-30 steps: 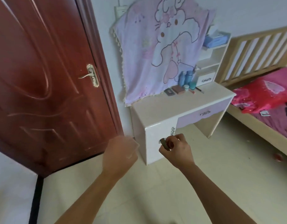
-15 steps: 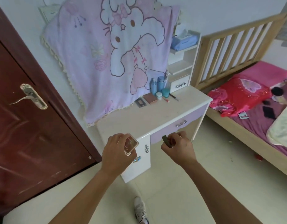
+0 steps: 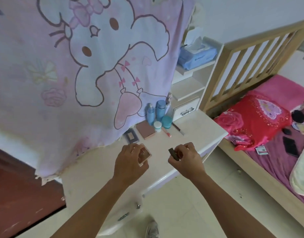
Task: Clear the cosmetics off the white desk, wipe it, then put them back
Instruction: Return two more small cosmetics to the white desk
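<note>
A reddish compact (image 3: 144,155) is gripped in the left hand (image 3: 129,164) and a dark tube (image 3: 173,154) is pinched in the right hand (image 3: 186,160), both held over the desk (image 3: 195,127); 2 blue bottles (image 3: 160,109) are set at its back

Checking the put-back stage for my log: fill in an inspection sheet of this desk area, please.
Surface: white desk, top mostly bare.
Job's things: blue bottles, teal jar, white jar, pink palette, dark compact, pink tube and pencil, grouped at the back right.
Clutter: nothing seen.
Hands: left hand holds a reddish-brown cosmetic; right hand pinches a dark stick; both above the desk's front.
Cables: nothing seen.
Surroundings: cartoon blanket hangs over the desk's back; tissue pack on the shelf; bed right; brown door left.
</note>
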The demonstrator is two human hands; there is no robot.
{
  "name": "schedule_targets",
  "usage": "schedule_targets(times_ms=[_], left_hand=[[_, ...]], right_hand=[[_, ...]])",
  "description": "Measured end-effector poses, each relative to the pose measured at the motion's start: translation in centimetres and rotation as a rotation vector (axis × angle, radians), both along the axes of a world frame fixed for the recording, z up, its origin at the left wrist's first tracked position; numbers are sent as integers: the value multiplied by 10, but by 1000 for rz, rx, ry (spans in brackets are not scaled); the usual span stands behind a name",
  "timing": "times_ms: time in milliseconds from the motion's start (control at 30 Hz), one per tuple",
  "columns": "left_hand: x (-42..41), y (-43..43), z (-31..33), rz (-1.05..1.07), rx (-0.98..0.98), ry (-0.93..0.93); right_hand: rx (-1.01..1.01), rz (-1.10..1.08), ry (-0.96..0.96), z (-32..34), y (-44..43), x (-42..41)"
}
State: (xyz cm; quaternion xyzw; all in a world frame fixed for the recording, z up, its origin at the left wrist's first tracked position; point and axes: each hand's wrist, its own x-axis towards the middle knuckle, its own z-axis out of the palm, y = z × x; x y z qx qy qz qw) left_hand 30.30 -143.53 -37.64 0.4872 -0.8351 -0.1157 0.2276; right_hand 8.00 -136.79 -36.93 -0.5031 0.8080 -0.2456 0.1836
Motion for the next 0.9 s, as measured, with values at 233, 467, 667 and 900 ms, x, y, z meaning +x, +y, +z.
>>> schedule_targets(times_ms=[233, 467, 667, 900], left_hand=[[-55, -71, -52, -44, 163, -97], [-90, -105, -109, 168, 418, -189], [-103, -120, -134, 283, 591, -183], [-114, -135, -158, 317, 620, -156]], right_hand=[[91, 62, 1, -41, -77, -51], [264, 352, -6, -111, -163, -78], [341, 678, 84, -150, -214, -86], [378, 793, 106, -172, -237, -85]])
